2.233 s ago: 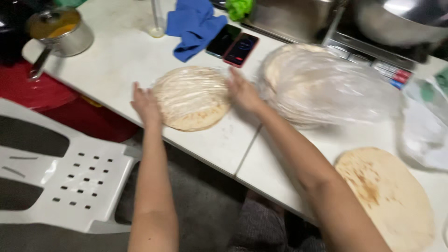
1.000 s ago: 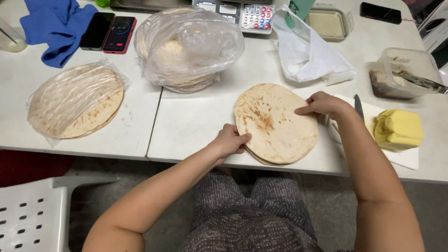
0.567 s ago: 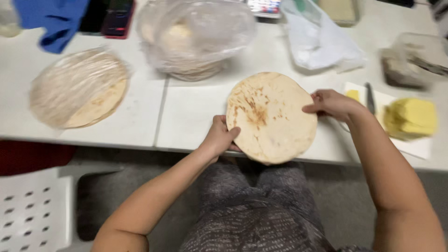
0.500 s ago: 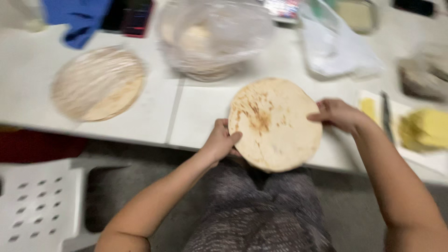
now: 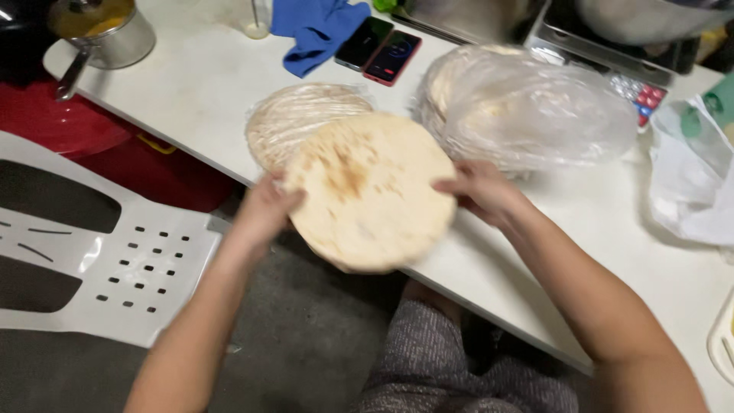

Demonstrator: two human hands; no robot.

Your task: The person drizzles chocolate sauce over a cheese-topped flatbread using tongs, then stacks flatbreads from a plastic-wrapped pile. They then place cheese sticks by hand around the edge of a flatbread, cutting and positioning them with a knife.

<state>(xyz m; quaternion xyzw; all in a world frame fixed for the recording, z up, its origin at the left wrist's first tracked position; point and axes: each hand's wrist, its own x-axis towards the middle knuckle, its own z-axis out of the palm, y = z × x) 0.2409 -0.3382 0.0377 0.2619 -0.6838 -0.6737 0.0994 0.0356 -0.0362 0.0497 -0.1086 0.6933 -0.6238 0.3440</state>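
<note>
At the far left, well away from the fingers, a metal pot point(image 5: 115, 30) with yellow contents stood on the white table point(image 5: 191, 84), and below it, off the table edge, sat a white plastic chair point(image 5: 99, 260) and a red bin point(image 5: 69, 126). The left hand point(image 5: 264, 210) gripped the left rim of a round flatbread point(image 5: 371, 191), which was lifted off the table and tilted, hanging partly past the table's near edge. The picture was blurred there, so whether those fingers were spread or pressed together could not be told; they closed on the rim. Just beyond the left fingers, partly hidden by the held flatbread, a wrapped stack of flatbreads point(image 5: 302, 122) lay flat on the table. Farther beyond, a blue cloth point(image 5: 317, 27) and two phones point(image 5: 378, 50) lay near the far side. The right hand point(image 5: 482, 191) held the flatbread's right rim, its fingers point(image 5: 451, 185) lying close together along the top surface, the thumb out of sight. Just past those fingers sat a large heap of flatbreads in a clear plastic bag point(image 5: 527, 107), very near the knuckles. To the right of the right hand, well apart, a crumpled white plastic bag point(image 5: 692, 191) lay on the table.
</note>
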